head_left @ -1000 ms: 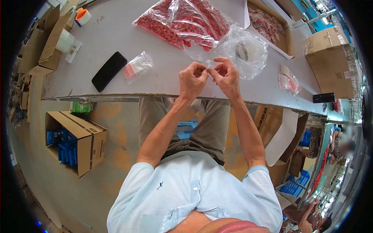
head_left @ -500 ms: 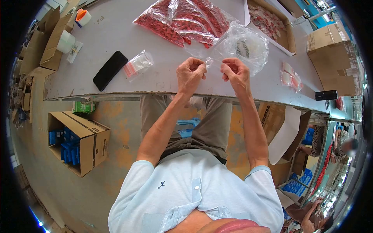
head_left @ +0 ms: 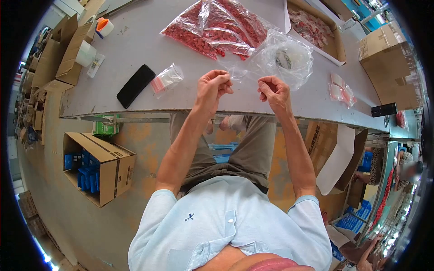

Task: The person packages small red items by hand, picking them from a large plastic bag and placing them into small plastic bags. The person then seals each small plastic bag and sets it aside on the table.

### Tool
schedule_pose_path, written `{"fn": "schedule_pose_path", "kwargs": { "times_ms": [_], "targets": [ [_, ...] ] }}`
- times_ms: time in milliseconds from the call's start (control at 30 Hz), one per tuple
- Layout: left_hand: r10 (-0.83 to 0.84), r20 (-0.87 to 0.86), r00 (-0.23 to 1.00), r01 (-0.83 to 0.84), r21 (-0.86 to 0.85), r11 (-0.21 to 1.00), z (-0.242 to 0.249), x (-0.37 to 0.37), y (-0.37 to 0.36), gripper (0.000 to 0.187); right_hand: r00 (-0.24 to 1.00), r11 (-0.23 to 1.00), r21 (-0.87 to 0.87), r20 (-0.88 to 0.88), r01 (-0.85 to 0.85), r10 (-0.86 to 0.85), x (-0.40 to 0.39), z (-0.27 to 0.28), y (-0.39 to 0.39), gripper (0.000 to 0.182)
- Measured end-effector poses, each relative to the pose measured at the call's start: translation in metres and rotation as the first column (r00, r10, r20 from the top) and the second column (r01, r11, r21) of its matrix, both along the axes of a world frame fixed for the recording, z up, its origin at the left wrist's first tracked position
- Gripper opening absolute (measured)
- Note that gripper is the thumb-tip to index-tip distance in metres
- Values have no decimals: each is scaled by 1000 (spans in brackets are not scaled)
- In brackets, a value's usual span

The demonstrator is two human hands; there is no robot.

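Observation:
My left hand [head_left: 212,91] is over the front part of the grey table, fingers curled and tips pinched together. Across a gap, my right hand [head_left: 275,93] is also curled, thumb against the fingers. Whatever either pinch holds, if anything, is too small or clear to make out. Just beyond them lies a crumpled clear plastic bag [head_left: 300,67] around a roll-like ring. Behind it sits a big transparent bag of small red pieces [head_left: 212,27]. To the left of my left hand are a stack of small clear bags with red stripes [head_left: 167,79] and a black phone [head_left: 135,86].
An open carton of small packed red pieces [head_left: 341,49] stands back right, beside a closed cardboard box [head_left: 389,63]. More small packets [head_left: 341,90] and a black object [head_left: 384,110] lie right. A tape roll [head_left: 105,28] is at left. A carton of blue packs [head_left: 115,171] stands below.
My hands have moved apart, the left one going left and slightly down. Clear plastic seen between the fingertips earlier is no longer distinct there. The camera view has shifted slightly.

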State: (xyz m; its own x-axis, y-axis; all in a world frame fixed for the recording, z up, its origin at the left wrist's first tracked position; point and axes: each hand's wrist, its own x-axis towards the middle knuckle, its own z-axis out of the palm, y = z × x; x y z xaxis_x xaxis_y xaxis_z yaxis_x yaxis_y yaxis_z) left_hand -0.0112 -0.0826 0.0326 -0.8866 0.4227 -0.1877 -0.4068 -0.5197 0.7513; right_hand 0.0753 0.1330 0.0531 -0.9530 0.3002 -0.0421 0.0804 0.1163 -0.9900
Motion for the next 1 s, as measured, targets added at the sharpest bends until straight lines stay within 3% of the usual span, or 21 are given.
{"fn": "schedule_pose_path", "kwargs": {
  "times_ms": [33, 100, 133, 200, 333, 533, 733, 867, 933, 1000],
  "targets": [
    [3, -5, 1000, -3, 2, 1000, 0, 0, 0, 7, 1000, 1000, 2, -5, -3, 3, -3, 2, -1, 15],
    [84, -327, 941, -164, -226, 960, -7, 3, -1, 6, 999, 984, 173, -6, -40, 41, -10, 5, -8, 13],
    [94, -329, 940, -174, -224, 959, -12, 2, -2, 6, 999, 983, 175, -7, -49, 51, -18, 6, -11, 13],
    [125, -411, 903, -270, -316, 910, -21, 0, -2, 5, 979, 869, 494, -158, -33, 126, -43, 4, -17, 13],
    [194, -375, 906, -301, -252, 920, -21, -2, -2, 5, 947, 753, 657, -216, -39, 238, -99, 0, -27, 18],
    [132, -391, 911, -277, -342, 898, -21, -3, -2, 5, 946, 520, 849, -83, -98, 315, -152, -5, -45, 25],
    [133, -446, 885, -324, -386, 864, -28, -6, -1, 6, 967, 520, 841, 18, -152, 254, -175, -18, -51, 23],
    [181, -454, 873, -373, -379, 847, -27, -4, 2, 6, 961, 483, 866, -10, -130, 276, -167, -9, -43, 21],
    [216, -478, 851, -441, -429, 788, -26, -4, 3, 6, 951, 525, 848, -99, -74, 292, -140, -2, -41, 15],
    [229, -486, 843, -460, -434, 775, -24, -2, 3, 6, 946, 782, 621, -282, 50, 163, -98, 11, -46, 19]
  ]
}}
